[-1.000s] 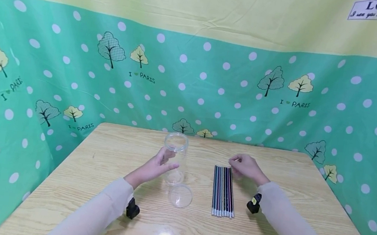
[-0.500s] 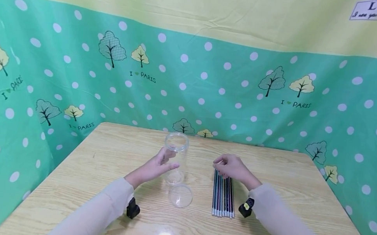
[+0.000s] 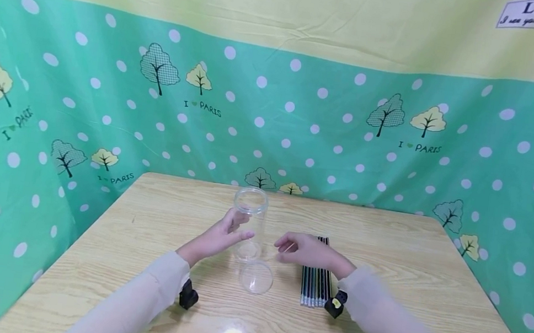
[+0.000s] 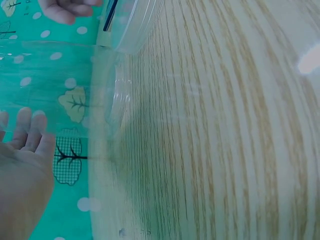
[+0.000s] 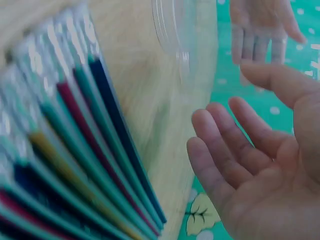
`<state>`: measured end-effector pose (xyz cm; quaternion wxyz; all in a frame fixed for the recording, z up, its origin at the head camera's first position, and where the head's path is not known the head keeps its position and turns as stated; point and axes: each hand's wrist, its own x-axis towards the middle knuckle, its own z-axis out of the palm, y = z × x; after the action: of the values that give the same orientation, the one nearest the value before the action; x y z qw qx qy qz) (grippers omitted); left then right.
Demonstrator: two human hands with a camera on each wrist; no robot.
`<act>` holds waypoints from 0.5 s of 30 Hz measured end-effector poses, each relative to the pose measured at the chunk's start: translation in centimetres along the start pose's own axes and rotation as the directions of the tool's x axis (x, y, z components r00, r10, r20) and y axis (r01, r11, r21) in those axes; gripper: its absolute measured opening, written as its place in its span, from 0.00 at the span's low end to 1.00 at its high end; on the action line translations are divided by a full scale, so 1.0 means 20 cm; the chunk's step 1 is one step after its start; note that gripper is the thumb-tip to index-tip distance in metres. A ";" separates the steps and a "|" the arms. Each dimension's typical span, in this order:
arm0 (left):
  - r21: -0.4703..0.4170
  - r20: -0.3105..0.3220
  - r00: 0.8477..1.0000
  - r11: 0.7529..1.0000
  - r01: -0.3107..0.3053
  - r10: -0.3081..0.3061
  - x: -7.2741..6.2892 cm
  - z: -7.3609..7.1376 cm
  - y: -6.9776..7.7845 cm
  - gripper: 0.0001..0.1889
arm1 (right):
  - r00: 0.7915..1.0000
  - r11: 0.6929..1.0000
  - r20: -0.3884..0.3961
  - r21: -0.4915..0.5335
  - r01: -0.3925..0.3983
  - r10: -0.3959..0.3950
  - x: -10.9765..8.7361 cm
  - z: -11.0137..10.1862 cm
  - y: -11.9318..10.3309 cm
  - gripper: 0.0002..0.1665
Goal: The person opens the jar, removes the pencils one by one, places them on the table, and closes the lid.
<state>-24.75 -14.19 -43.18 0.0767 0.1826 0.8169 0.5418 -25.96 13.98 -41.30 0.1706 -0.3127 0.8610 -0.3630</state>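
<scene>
A clear cylindrical jar (image 3: 251, 200) stands upright and lidless on the table. My left hand (image 3: 220, 236) holds it from the left, thumb on the near side and fingers seen past its clear wall (image 4: 45, 70). On the table just in front of the jar lies its round clear lid (image 3: 255, 277). Several pencils (image 3: 314, 290) lie side by side in a flat row to the right, metal ends toward me. Above their upper part hovers my right hand (image 3: 305, 250), fingers loosely bent and pointing at the jar. Nothing is between its fingers in the right wrist view (image 5: 260, 170).
The wooden table (image 3: 169, 310) carries a bright light reflection at its front. A green and yellow printed curtain (image 3: 302, 121) hangs behind the table and along both sides. Each wrist bears a small black camera (image 3: 188, 294).
My right hand has moved left and a little nearer, from the pencils' far right end across them toward the jar. The left hand, jar, lid and pencils have stayed put.
</scene>
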 end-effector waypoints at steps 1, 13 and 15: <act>0.001 0.001 1.000 1.000 0.002 -0.002 0.00 0.00 0.00 0.42 | 0.999 1.000 0.030 0.003 0.011 -0.011 0.00 0.02 -0.01 0.25; -0.019 0.002 1.000 1.000 -0.016 0.016 0.00 -0.01 -0.01 0.39 | 0.997 0.999 0.069 -0.026 0.020 -0.018 0.01 0.16 -0.05 0.37; -0.018 0.003 1.000 1.000 -0.017 0.017 0.00 -0.01 -0.01 0.38 | 0.998 0.999 0.066 -0.039 0.021 -0.019 0.01 0.18 -0.05 0.39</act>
<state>-24.88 -14.36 -43.30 0.0752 0.1898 0.8102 0.5495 -23.80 11.30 -43.03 0.1886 -0.3364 0.8589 -0.3370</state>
